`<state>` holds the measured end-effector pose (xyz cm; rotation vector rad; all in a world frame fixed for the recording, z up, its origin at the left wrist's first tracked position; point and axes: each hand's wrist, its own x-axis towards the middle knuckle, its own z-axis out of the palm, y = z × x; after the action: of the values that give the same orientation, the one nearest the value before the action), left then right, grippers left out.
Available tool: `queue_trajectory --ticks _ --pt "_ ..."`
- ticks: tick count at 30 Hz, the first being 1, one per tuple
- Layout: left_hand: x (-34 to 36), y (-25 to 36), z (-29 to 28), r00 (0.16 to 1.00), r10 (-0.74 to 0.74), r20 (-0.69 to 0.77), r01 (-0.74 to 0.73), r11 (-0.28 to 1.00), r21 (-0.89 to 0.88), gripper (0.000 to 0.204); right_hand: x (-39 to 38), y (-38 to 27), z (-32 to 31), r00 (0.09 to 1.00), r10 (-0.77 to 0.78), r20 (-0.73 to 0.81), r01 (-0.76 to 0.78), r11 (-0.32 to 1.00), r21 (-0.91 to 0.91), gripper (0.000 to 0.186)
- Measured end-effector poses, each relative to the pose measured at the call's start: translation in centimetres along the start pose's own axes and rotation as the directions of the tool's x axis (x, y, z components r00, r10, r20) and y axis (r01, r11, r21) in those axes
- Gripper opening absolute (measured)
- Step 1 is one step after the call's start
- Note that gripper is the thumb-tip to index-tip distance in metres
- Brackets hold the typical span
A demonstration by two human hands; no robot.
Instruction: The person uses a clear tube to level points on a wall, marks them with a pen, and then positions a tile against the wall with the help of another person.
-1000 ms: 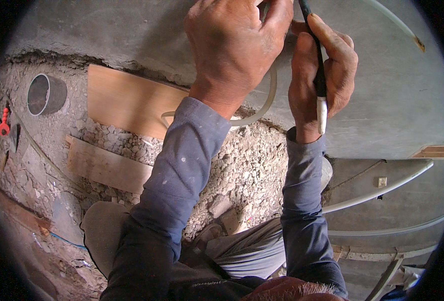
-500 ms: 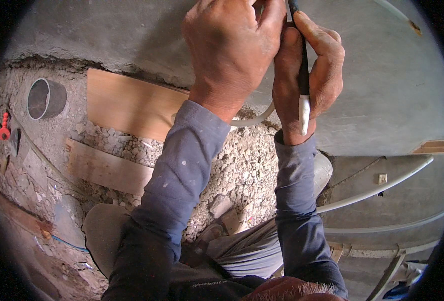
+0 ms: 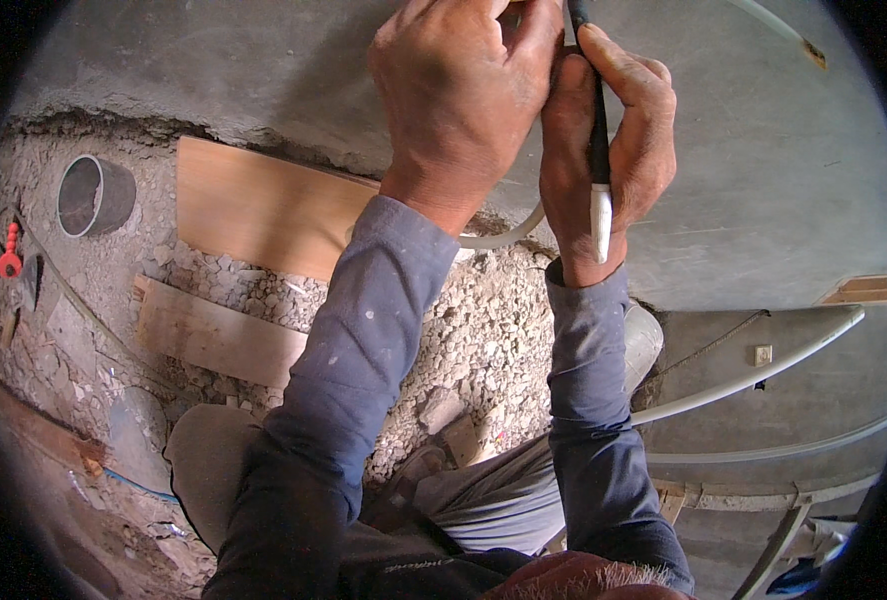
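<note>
Across the top middle of the frame, both hands are raised close together against the grey wall (image 3: 753, 140), with the forearms coming up from the lower edge in grey-blue sleeves. Slanting up and to the right, the left forearm ends in the left hand (image 3: 463, 110), its back toward the camera, knuckles high and fingers bent forward toward the upper edge. Just to its right, the right hand (image 3: 638, 150) stands on a nearly upright forearm, its digits closed narrowly around a slim black pen (image 3: 599, 130) with a white end. That pen lies along the right hand, almost vertical, to the right of the left hand; its white end points down toward the right wrist, while its upper end runs to the top of the frame. A digit of the right hand presses on the shaft near the top. The left hand's fingertips are cut off by the upper edge, so I cannot tell whether they hold anything; a small pale patch beside its thumb is hard to make out. Below the hands, a pale flexible tube (image 3: 508, 238) curves between the wrists, both ends of this stretch hidden behind the hands and sleeves.
</note>
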<state>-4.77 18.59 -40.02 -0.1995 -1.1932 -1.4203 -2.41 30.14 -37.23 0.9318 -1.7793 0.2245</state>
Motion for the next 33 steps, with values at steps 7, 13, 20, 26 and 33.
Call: queue_trajectory --ticks 7,13,20,26,33 --pt "0.1 -0.8 0.0 0.999 0.022 -0.032 -0.021 1.000 0.009 0.014 0.3 -0.3 0.2 0.999 0.019 0.042 -0.018 1.000 -0.021 0.024" --pt "0.2 0.5 0.3 0.993 -0.112 0.022 0.111 0.993 0.046 0.017 -0.5 0.9 -1.1 0.969 0.154 0.192 -0.171 0.982 0.079 0.029" --pt "-0.6 1.1 0.3 0.985 -0.155 0.076 0.157 0.987 -0.025 0.012 -1.9 -0.1 -1.7 0.896 0.362 0.258 -0.394 0.915 0.083 0.039" --pt "-1.1 1.4 0.8 0.985 -0.158 0.070 0.162 0.985 -0.054 0.013 -3.4 0.7 -3.5 0.875 0.382 0.297 -0.423 0.902 0.087 0.041" --pt "0.2 0.2 0.4 0.995 -0.009 0.102 0.001 0.997 0.084 0.013 -0.6 0.5 -2.1 0.960 0.246 0.135 -0.254 0.966 0.046 0.037"
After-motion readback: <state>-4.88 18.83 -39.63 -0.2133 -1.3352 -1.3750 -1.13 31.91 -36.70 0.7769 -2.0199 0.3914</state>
